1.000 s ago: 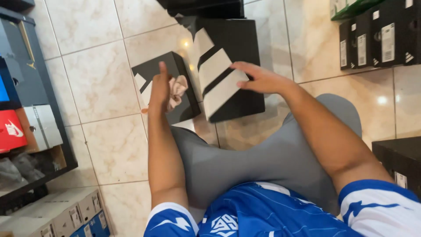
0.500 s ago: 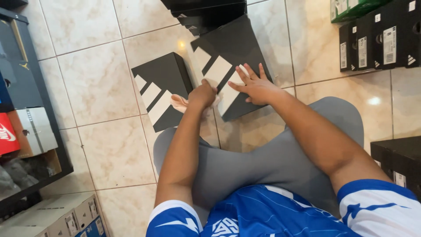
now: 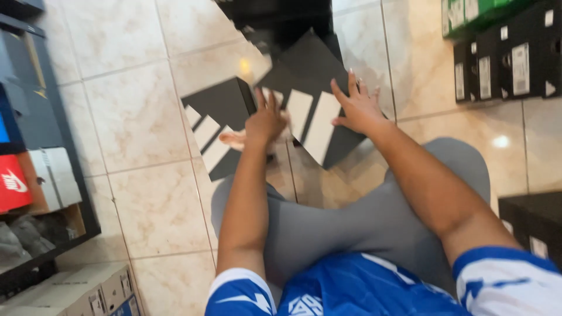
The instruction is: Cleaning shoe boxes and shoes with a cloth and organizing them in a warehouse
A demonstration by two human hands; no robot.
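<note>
My left hand (image 3: 266, 120) rests with fingers spread and grasping nothing, between the two black shoe boxes with white stripes. My right hand (image 3: 358, 107) lies flat and open on the lid of the right box (image 3: 316, 120), which tilts on the tiled floor (image 3: 140, 123). The left box (image 3: 219, 126) sits just beside it. Stacked black boxes (image 3: 503, 61) stand at far right, shelves (image 3: 35, 169) at left.

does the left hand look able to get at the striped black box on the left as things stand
Probably yes. The left hand already hovers at the right edge of the striped black box on the tile floor, and nothing lies between them. The right hand rests on the other box lid, out of the way.
</note>
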